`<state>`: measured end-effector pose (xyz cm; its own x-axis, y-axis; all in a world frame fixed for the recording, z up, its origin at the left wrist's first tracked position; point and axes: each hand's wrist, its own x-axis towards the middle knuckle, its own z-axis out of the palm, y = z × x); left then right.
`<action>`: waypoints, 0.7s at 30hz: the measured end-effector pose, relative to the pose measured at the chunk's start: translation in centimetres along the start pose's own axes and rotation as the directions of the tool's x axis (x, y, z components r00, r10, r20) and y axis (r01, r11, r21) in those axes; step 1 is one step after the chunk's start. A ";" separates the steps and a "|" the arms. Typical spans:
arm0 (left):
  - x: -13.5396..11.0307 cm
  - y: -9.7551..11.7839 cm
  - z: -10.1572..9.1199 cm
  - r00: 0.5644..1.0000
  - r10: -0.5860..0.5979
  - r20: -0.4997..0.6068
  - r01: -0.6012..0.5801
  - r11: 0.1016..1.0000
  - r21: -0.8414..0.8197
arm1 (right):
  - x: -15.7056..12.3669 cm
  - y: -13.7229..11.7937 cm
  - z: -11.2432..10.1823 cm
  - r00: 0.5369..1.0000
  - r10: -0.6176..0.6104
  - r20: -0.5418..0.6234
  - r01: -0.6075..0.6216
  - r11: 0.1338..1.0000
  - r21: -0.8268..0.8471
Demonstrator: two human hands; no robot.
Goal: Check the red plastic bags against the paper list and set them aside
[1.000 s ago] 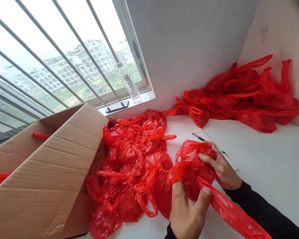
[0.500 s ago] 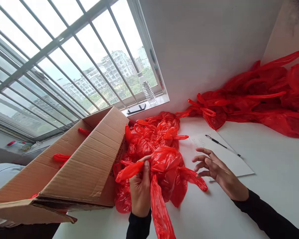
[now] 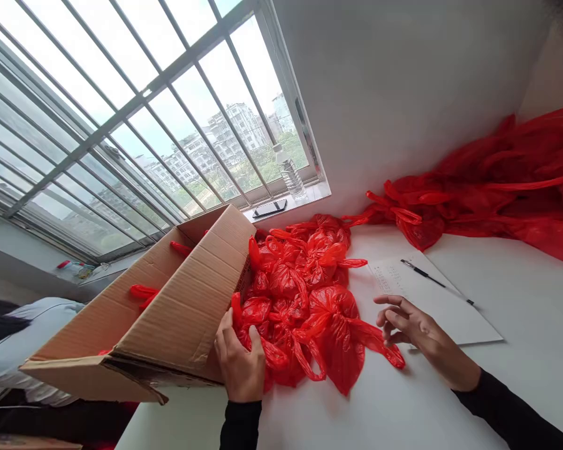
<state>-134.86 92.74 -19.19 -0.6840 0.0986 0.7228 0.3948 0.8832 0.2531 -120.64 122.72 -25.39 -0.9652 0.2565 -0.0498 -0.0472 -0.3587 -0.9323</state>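
Note:
My left hand (image 3: 240, 362) rests at the near left edge of a pile of knotted red plastic bags (image 3: 286, 275), beside the cardboard box. Its thumb and fingers are spread around the side of a bag there, seemingly touching it without a grip. A full red bag (image 3: 340, 331) with its handles tied lies at the pile's right front. My right hand (image 3: 415, 334) hovers empty over the near edge of the notebook paper, fingers loosely bent and apart. What the bags contain is hidden by the plastic.
An open cardboard box (image 3: 187, 294) with red bags inside stands at the left. A pen (image 3: 425, 273) lies on the paper (image 3: 455, 319). More red bags (image 3: 502, 187) line the wall. A phone (image 3: 269, 209) and a bottle (image 3: 291, 175) occupy the windowsill. Another person (image 3: 32, 350) is beyond the box.
My left hand has let go of the red bag it held up and moved left to the pile's edge. That bag now lies among the others. My right hand stays empty.

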 end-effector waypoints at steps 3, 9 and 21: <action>-2.1 0.3 0.2 0.997 0.077 -0.016 -0.076 0.995 0.065 | 0.1 0.4 -0.2 1.000 0.003 0.029 -0.002 0.999 -0.033; -3.2 -3.7 2.4 0.969 -0.017 0.246 0.010 0.999 0.030 | 0.0 1.1 -0.1 1.000 0.002 0.017 -0.002 0.999 -0.047; -3.1 -0.5 2.6 0.986 0.167 -0.027 -0.168 0.948 -0.272 | 1.4 -1.3 -1.3 0.979 -0.200 -0.034 0.199 0.979 -0.032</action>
<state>-134.57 93.21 -23.22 -0.5916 0.2322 0.7721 0.6558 0.6957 0.2932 -121.59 124.69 -24.72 -0.9271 0.3531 0.1258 -0.2304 -0.2719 -0.9343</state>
